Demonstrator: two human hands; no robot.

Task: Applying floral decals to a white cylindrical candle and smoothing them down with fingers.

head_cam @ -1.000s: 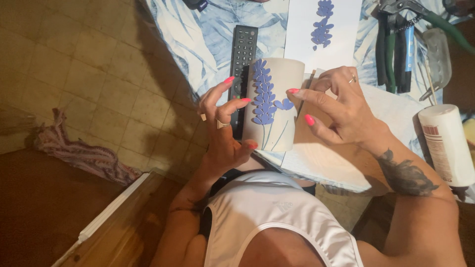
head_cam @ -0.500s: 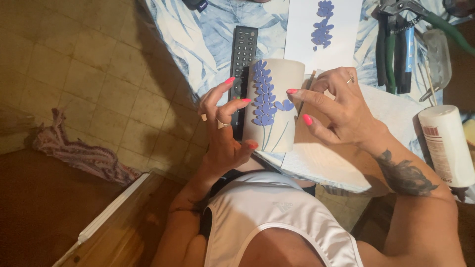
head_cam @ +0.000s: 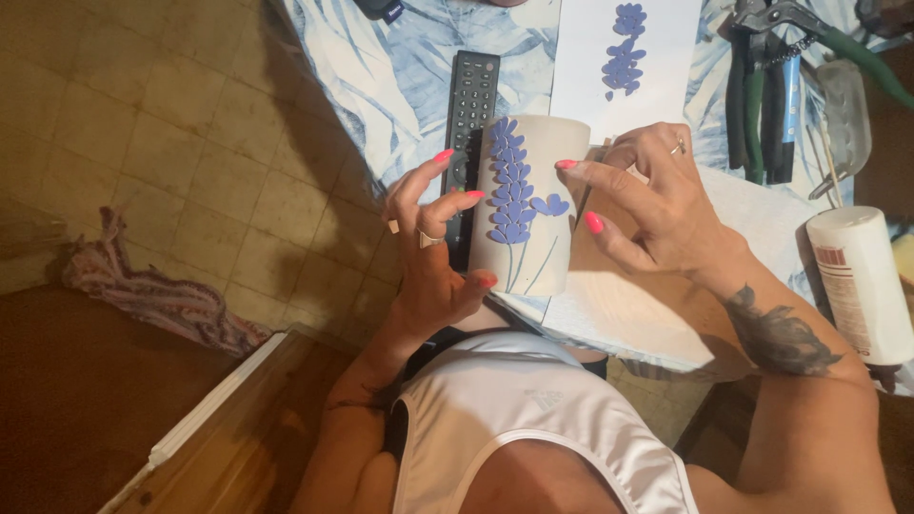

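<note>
A pale grey clay cylinder (head_cam: 538,238) with purple flower petals and thin stems stuck on its side is held over the table edge. My left hand (head_cam: 430,257) cradles its left side and bottom, thumb under the lower rim. My right hand (head_cam: 657,205) grips its right side, index fingertip touching the wall near a heart-shaped purple petal (head_cam: 550,205). A thin stick-like tool seems to sit between the right fingers. Behind it lies a white sheet (head_cam: 657,86) bearing more purple petals (head_cam: 624,48).
A black remote (head_cam: 471,105) lies on the blue leaf-patterned tablecloth (head_cam: 400,95) just left of the cylinder. Pliers and hand tools (head_cam: 762,95) lie at the far right, with a white tube (head_cam: 862,286) near the table's right edge. A patterned cloth (head_cam: 162,300) lies on the tiled floor.
</note>
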